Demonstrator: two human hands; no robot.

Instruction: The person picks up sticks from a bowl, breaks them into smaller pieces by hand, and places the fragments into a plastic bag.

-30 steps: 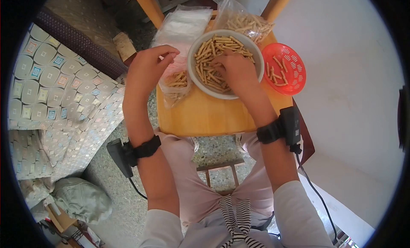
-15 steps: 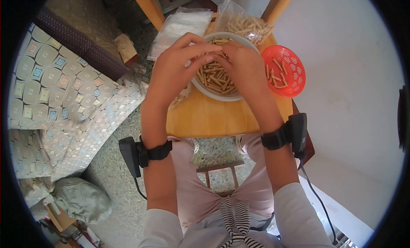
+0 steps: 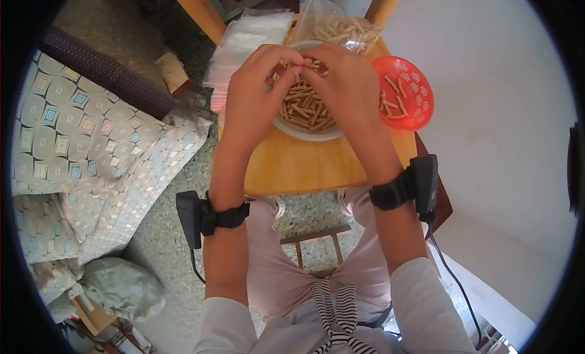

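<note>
As our left hand (image 3: 259,92) and right hand (image 3: 344,83) pinch narrowly over the heaped bowl (image 3: 304,135), grip unclear, few sticks (image 3: 390,104) lie in the three-o'clock basket (image 3: 419,80).

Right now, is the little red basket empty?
Not empty. The red basket holds a few tan sticks, lying loose toward its left side; the rest of it shows bare.

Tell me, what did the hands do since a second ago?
The left hand swung from beside the bowl to over it, and the right hand lifted out of the sticks. Their fingertips now meet above the bowl. Whether they pinch a stick is unclear. The bowl, red basket, bag of sticks and table kept their places.
</note>
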